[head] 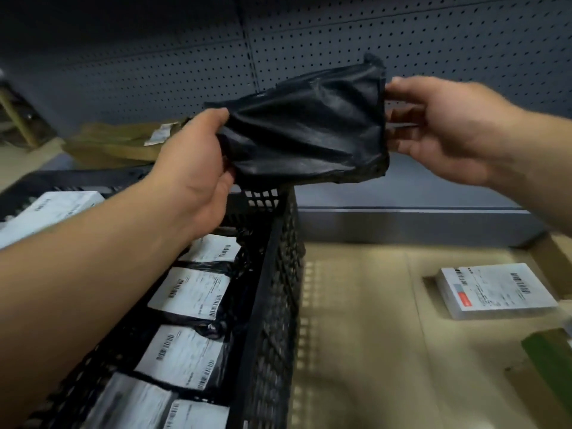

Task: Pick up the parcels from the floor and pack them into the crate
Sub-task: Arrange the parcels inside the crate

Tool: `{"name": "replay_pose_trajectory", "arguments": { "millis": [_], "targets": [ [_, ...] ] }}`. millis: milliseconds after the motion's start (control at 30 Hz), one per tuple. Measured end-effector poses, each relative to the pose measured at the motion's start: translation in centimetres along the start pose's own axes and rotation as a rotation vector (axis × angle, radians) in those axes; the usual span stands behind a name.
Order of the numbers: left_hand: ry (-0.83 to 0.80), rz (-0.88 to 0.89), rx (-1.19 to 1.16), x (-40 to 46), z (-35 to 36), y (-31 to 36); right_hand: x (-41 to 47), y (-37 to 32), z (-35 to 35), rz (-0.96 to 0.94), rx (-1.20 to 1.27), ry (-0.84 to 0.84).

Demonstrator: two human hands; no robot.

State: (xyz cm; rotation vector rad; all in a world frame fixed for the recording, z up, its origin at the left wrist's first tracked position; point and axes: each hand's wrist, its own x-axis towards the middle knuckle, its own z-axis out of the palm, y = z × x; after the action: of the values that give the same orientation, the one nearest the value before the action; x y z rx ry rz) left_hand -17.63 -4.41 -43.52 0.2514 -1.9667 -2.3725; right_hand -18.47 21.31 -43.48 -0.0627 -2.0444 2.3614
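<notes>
We have the black parcel (306, 128) stretched in the air between our hands, above the far right corner of the crate (272, 274): our left hand (198, 168) grips its left end, our right hand (439, 125) pinches only the right edge. That pinch looks thin, so the slack bag could slip and fall outside the right wall onto the floor (371, 320). The labelled parcels (192, 292) already pack the crate tightly, so ours may catch on the rim. A white parcel (495, 291) waits on the floor at right

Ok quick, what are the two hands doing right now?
Left hand: grips the left edge of the black parcel.
Right hand: pinches the parcel's right edge.
</notes>
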Motion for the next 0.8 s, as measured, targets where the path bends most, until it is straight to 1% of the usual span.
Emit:
{"name": "replay_pose_trajectory", "arguments": {
  "millis": [133, 233, 367, 467, 533, 600, 700, 800],
  "targets": [
    [0.089, -0.007, 0.094, 0.9, -3.0, 0.6, 0.1, 1.0, 2.5, 0.075, 0.034, -0.046],
    [0.162, -0.027, 0.067, 1.6, -5.4, 0.7, 0.6, 2.1, 4.6, 0.112, 0.056, -0.062],
    [0.164, -0.091, -0.036, 2.3, -8.9, 0.9, 0.7, 3.2, 7.7, 0.209, 0.158, -0.063],
    [0.174, -0.163, -0.011, 2.8, -11.6, 0.9, 0.6, 3.9, 10.1, 0.256, 0.214, -0.064],
    [0.196, -0.199, 0.045, 3.2, -13.3, 0.7, 0.4, 4.5, 11.8, 0.276, 0.198, -0.056],
    [0.181, -0.231, 0.084, 3.3, -14.9, 0.4, 0.2, 5.1, 13.5, 0.296, 0.176, -0.059],
    [0.161, -0.274, 0.146, 3.5, -17.3, 0.0, -0.2, 5.7, 15.5, 0.347, 0.171, -0.115],
    [0.169, -0.314, 0.270, 3.6, -19.8, -0.3, -0.2, 6.5, 17.2, 0.392, 0.020, -0.168]
  ]
}}
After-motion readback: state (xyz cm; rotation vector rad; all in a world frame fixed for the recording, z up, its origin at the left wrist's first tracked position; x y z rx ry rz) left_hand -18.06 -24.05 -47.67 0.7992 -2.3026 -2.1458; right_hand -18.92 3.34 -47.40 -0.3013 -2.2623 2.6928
